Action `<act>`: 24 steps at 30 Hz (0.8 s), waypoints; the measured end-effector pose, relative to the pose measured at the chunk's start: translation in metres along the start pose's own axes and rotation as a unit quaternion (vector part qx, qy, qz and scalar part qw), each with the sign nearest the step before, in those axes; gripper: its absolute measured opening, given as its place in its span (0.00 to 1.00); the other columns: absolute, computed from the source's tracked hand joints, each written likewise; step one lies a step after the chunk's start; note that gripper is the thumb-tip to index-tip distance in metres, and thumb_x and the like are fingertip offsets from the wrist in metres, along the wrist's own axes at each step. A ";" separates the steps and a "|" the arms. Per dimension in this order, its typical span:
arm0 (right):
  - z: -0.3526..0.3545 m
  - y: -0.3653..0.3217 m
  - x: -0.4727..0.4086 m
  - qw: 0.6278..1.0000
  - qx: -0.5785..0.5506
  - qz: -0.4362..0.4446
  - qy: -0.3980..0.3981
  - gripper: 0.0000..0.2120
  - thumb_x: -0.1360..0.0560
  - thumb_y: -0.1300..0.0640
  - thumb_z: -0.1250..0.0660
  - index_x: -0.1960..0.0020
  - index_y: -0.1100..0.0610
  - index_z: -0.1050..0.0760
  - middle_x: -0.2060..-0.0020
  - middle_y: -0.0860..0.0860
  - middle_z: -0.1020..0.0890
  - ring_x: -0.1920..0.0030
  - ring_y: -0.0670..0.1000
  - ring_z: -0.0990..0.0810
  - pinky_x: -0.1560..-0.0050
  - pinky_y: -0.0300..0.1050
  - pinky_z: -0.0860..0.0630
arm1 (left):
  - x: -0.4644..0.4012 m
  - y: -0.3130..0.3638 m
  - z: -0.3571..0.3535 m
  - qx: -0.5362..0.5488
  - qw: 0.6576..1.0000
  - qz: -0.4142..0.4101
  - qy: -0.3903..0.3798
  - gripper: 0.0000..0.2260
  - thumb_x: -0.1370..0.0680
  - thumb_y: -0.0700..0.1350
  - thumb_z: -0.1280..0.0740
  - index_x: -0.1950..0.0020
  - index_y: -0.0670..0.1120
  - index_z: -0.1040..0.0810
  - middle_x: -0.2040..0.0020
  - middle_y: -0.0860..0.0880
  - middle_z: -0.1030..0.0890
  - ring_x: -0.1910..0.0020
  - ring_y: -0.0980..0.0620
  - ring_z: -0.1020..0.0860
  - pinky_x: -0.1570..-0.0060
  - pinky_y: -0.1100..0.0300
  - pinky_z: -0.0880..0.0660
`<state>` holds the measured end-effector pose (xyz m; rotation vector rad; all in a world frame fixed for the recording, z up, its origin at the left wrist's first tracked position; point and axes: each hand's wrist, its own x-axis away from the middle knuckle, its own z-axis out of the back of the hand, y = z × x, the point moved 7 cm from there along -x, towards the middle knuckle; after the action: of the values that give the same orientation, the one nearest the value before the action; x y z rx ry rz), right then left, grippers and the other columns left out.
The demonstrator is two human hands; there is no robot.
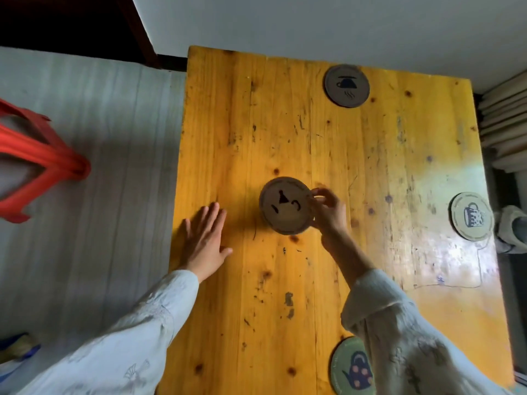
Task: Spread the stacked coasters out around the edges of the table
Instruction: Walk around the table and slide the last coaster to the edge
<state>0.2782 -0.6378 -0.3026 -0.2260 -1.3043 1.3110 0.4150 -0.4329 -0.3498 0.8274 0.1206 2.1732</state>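
3 coasters placed at surface [313,155] edges; right hand [328,213] pinches central stack [286,206]; left hand [204,238] flat, fingers spread, empty.

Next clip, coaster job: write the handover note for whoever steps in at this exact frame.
Left hand: open, flat on the table near its left edge, holding nothing.
Right hand: pinching the right rim of the centre coaster; whether more lie under it is unclear.
Done: cup coaster at the far edge, mug coaster at the right edge, teapot coaster at the near edge, partly hidden by the right sleeve.
Left: the left edge has no coaster; move the centre one there.
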 end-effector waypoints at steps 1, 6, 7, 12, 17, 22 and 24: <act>-0.015 0.010 0.009 0.993 -0.097 -0.071 -0.015 0.09 0.24 0.64 0.40 0.61 0.54 0.28 0.63 0.54 0.24 0.61 0.52 0.24 0.62 0.49 0.26 | 0.003 -0.005 0.005 0.008 1.000 0.009 0.018 0.36 0.25 0.50 0.36 0.26 0.50 0.57 0.23 0.49 0.58 0.25 0.49 0.60 0.29 0.36 0.62; -0.094 0.052 0.055 0.955 -0.145 -0.238 -0.104 0.02 0.23 0.66 0.42 0.51 0.61 0.31 0.58 0.57 0.22 0.50 0.57 0.22 0.45 0.57 0.22 | 0.017 -0.043 0.017 0.032 0.998 0.037 0.041 0.33 0.23 0.49 0.40 0.26 0.47 0.58 0.23 0.47 0.58 0.25 0.49 0.63 0.30 0.37 0.62; -0.102 0.058 0.062 0.958 -0.094 -0.243 -0.117 0.03 0.23 0.64 0.40 0.50 0.62 0.29 0.60 0.56 0.21 0.52 0.57 0.20 0.46 0.56 0.21 | 0.018 -0.049 0.017 0.037 0.998 0.034 0.035 0.33 0.23 0.49 0.40 0.26 0.47 0.59 0.23 0.47 0.59 0.26 0.49 0.64 0.29 0.38 0.62; -0.092 0.042 0.053 0.985 0.131 -0.104 -0.034 0.10 0.23 0.56 0.37 0.52 0.63 0.24 0.54 0.61 0.16 0.55 0.59 0.17 0.50 0.55 0.18 | 0.015 -0.058 0.015 0.042 0.999 -0.001 0.022 0.34 0.23 0.49 0.39 0.26 0.47 0.58 0.24 0.47 0.64 0.28 0.51 0.67 0.29 0.43 0.64; -0.097 0.011 0.032 0.969 0.247 0.015 -0.024 0.20 0.22 0.55 0.40 0.32 0.61 0.33 0.39 0.63 0.26 0.41 0.62 0.24 0.40 0.59 0.25 | 0.006 -0.051 0.014 0.042 0.998 -0.036 0.021 0.34 0.24 0.49 0.38 0.26 0.48 0.57 0.25 0.47 0.65 0.27 0.49 0.67 0.27 0.42 0.62; -0.118 0.011 0.030 0.974 0.222 -0.021 -0.047 0.21 0.23 0.57 0.39 0.31 0.58 0.33 0.38 0.63 0.29 0.41 0.62 0.25 0.44 0.59 0.22 | 0.000 -0.051 0.015 0.058 0.996 -0.053 0.028 0.35 0.24 0.48 0.37 0.26 0.46 0.57 0.24 0.47 0.64 0.29 0.51 0.69 0.28 0.44 0.63; -0.123 0.015 0.032 0.981 0.182 -0.047 -0.043 0.21 0.24 0.58 0.38 0.32 0.57 0.33 0.38 0.62 0.27 0.42 0.61 0.23 0.51 0.53 0.19 | 0.000 -0.055 0.020 0.066 0.995 -0.055 0.046 0.35 0.24 0.48 0.37 0.26 0.45 0.56 0.25 0.48 0.65 0.29 0.51 0.69 0.29 0.47 0.64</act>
<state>0.3570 -0.5439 -0.3393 0.1481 -1.1067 1.4637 0.4624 -0.3990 -0.3532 0.7747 0.3511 2.1173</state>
